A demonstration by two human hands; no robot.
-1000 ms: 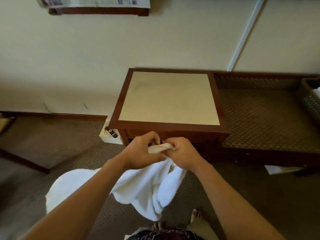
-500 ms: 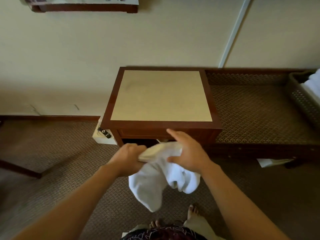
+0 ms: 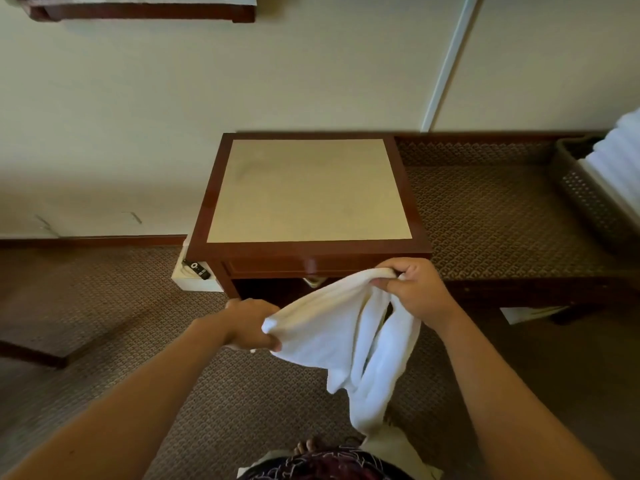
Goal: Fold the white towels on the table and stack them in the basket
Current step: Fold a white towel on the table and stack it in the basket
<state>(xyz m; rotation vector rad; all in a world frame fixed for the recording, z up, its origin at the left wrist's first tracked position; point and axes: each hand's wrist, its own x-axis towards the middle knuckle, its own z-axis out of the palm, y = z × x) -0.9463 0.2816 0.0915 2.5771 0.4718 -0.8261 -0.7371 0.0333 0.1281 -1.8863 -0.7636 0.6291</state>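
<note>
Low in the middle of the frame, both hands hold one white towel (image 3: 332, 327) up in the air over the carpet, in front of the table and not on it. The left hand (image 3: 247, 325) grips one end in a closed fist at lower centre; the right hand (image 3: 414, 289) pinches the other end a little higher and to the right, fingers curled round a bunched edge. Between them the upper edge runs fairly taut, while the rest sags in two loose lobes toward the bottom of the frame.

To my eye the towel is being opened out for folding. It would go best if each hand worked along to a true corner, drew the edge straight, and then laid the cloth flat on the wooden table (image 3: 308, 252) just beyond, whose pale inset top shows nothing lying on it.

Farther off, at the right edge of the frame, a woven basket (image 3: 585, 199) stands on the patterned platform. It already holds folded white towels (image 3: 620, 150); how many I cannot tell, since the frame cuts them off.
</note>
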